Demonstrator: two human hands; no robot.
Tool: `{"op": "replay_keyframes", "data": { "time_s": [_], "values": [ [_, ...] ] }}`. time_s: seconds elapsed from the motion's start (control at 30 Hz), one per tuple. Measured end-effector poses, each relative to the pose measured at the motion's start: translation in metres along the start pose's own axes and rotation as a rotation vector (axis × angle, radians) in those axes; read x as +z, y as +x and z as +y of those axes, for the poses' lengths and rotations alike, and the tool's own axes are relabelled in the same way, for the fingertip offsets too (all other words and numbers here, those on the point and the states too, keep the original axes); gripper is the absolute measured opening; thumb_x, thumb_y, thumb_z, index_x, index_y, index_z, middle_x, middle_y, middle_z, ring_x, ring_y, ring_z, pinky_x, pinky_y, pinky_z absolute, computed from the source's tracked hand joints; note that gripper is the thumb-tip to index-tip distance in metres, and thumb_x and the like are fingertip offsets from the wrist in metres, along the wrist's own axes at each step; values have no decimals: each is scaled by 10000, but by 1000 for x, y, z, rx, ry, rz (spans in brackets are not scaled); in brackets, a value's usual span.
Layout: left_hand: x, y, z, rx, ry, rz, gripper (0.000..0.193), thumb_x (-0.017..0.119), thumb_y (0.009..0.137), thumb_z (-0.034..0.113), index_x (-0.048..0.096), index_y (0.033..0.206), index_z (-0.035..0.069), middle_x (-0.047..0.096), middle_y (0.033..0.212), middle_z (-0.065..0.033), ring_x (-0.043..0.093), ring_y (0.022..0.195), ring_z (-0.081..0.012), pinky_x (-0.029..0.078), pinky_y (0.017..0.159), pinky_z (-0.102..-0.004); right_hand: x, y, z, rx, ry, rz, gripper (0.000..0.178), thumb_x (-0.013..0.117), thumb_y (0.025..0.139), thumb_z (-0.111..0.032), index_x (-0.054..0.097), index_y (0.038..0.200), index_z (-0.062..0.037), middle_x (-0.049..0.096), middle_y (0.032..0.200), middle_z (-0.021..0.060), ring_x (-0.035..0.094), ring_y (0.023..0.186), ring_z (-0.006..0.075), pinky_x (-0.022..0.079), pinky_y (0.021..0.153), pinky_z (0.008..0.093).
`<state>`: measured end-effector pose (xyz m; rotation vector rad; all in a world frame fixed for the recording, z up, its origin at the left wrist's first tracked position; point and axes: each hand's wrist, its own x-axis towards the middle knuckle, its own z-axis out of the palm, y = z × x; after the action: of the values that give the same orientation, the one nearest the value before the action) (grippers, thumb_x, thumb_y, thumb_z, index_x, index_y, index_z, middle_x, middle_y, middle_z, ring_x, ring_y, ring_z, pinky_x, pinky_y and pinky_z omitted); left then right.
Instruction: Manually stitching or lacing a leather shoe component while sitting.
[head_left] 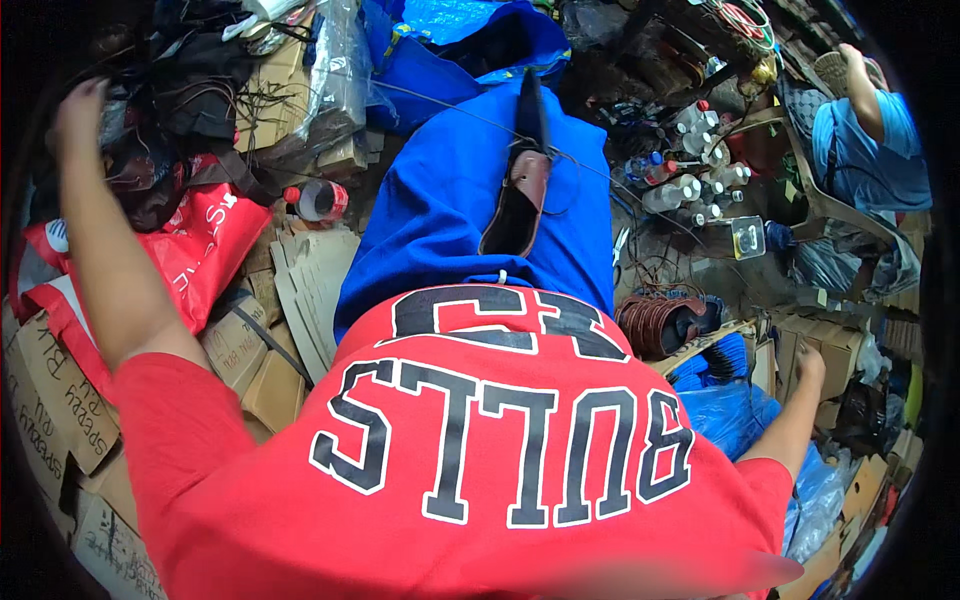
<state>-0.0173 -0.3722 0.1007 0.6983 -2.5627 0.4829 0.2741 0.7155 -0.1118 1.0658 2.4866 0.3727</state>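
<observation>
A brown leather shoe (527, 190) with a dark inside lies on the blue cloth (410, 210) over my lap, away from both hands. A long dark piece (532, 110) extends from its far end. At the far left, my left hand (80, 115) reaches to dark bags and leather-like pieces (150, 175); its fingers are too dim to read. Out to the right, my right hand (810, 366) is beside a cardboard box (822, 338), its fingers small and partly hidden. I cannot make out anything held in either hand.
A red bag (215, 245), a red-capped bottle (318, 201) and cardboard sheets (310, 285) lie left. Several bottles (670, 195), brown strap-like pieces (655, 325) and scissors (620, 245) are right. A thin cord crosses the lap. Another person in a blue shirt (870, 150) sits far right.
</observation>
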Motion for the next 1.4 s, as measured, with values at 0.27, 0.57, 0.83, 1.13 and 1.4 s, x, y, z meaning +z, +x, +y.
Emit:
{"op": "replay_keyframes", "data": {
  "time_s": [0.27,0.57,0.83,1.13,1.4],
  "values": [
    [28,-266,283,1050,-1077,-397,357,620,794,48,650,1132,159,640,1039,-118,598,989,-279,471,869,-332,-59,-153,-358,-1017,760,167,417,719,760,-267,636,1158,-173,559,918,112,561,857,256,458,762,346],
    [27,-273,304,717,-1180,-877,364,650,838,338,568,647,40,451,561,27,400,575,-79,358,517,-293,-95,-183,-423,-1033,1220,-444,187,615,882,-208,553,853,-34,522,780,-20,462,771,72,405,680,237],
    [68,-170,152,183,-1250,-648,276,672,837,262,598,659,64,442,628,81,359,596,-30,278,544,-216,-36,-65,-337,-769,1305,-57,224,602,887,-223,550,804,-22,497,748,-24,440,719,79,382,678,238],
    [23,-223,205,413,-974,52,367,660,808,239,584,1113,50,588,1071,-143,562,1018,-298,441,889,-353,-107,-103,-367,-1029,843,407,428,641,847,-306,578,1205,-81,611,1117,152,604,892,217,468,829,342],
    [-65,-353,301,1101,-841,-429,662,782,640,389,495,1127,44,508,1147,-136,610,852,-317,484,750,-403,-208,-198,-496,-1308,140,200,711,769,682,-428,544,1208,-7,642,993,211,616,951,302,473,821,363]
  ]
}}
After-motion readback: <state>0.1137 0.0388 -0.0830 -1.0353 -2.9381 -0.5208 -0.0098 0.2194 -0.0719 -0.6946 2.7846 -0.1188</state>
